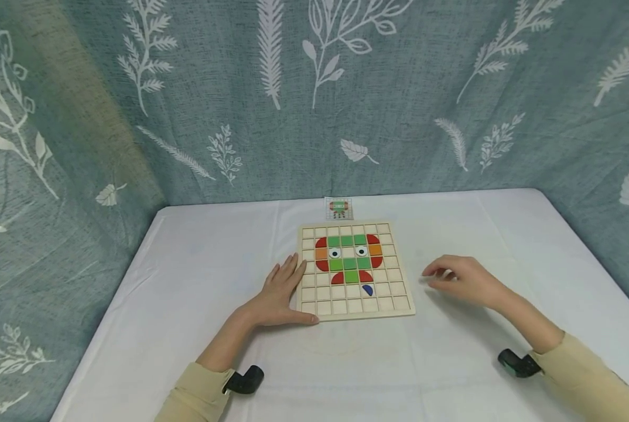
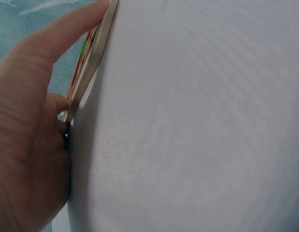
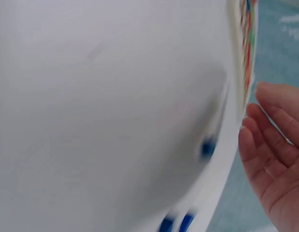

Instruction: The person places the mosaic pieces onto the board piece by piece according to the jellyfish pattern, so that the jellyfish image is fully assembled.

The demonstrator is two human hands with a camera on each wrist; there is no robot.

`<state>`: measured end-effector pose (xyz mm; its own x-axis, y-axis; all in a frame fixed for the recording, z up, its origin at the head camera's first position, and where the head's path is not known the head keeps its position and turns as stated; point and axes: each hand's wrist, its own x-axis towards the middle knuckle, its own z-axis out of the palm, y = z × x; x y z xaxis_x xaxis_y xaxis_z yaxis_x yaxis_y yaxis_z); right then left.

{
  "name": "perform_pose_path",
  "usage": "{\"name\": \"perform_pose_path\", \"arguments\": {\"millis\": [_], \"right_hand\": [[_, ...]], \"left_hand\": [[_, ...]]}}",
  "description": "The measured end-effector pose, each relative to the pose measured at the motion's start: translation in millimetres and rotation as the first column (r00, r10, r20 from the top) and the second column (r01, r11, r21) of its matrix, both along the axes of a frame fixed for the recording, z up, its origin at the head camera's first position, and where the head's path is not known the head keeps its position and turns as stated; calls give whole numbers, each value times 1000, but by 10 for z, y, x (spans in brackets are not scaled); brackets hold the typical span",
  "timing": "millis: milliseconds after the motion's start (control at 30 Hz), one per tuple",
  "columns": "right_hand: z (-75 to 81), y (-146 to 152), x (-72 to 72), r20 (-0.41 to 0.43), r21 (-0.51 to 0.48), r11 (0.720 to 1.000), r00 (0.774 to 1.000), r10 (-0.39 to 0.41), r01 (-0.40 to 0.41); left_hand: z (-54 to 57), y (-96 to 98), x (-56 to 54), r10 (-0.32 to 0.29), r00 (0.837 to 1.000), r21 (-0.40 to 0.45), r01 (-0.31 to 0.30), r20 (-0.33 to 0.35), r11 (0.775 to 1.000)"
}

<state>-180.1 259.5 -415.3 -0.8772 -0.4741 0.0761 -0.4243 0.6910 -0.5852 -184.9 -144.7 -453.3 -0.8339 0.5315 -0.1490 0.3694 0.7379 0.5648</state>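
A pale wooden grid board (image 1: 325, 308) lies on the table with red, green and orange tiles and two eye tiles set in its cells. Below the red-green-red row sits a dark blue rounded tile (image 1: 368, 290), askew on the grid. My left hand (image 1: 280, 296) rests at the board's near left corner, thumb along the front edge and fingers spread at the left edge. Off the board's right side, my right hand (image 1: 464, 282) hovers with loosely bent fingers and nothing visible in them. In the right wrist view, a small blurred blue piece (image 3: 207, 148) lies below that hand.
Behind the board lies a small picture card (image 1: 338, 208) with a similar coloured figure. More blurred blue pieces (image 3: 166, 223) show at the bottom of the right wrist view. A white cloth (image 1: 214, 246) covers the table, and a leaf-patterned curtain (image 1: 293, 135) hangs behind it.
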Motion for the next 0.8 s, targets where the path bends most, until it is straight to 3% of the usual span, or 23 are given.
{"name": "perform_pose_path", "arguments": {"millis": [133, 300, 467, 800], "right_hand": [[-24, 232, 96, -26, 53, 998, 999, -37, 39], [-64, 333, 149, -2, 59, 997, 999, -42, 42], [-119, 313, 143, 19, 14, 1000, 1000, 3, -3], [-164, 175, 109, -5, -20, 1000, 1000, 9, -9]], "left_hand": [[-1, -17, 7, -2, 1000, 10, 2, -6, 1000], [-5, -27, 8, -15, 1000, 6, 15, -20, 1000], [-18, -22, 2, -16, 1000, -3, 16, -24, 1000], [-3, -2, 11, -19, 999, 11, 20, -30, 1000]]}}
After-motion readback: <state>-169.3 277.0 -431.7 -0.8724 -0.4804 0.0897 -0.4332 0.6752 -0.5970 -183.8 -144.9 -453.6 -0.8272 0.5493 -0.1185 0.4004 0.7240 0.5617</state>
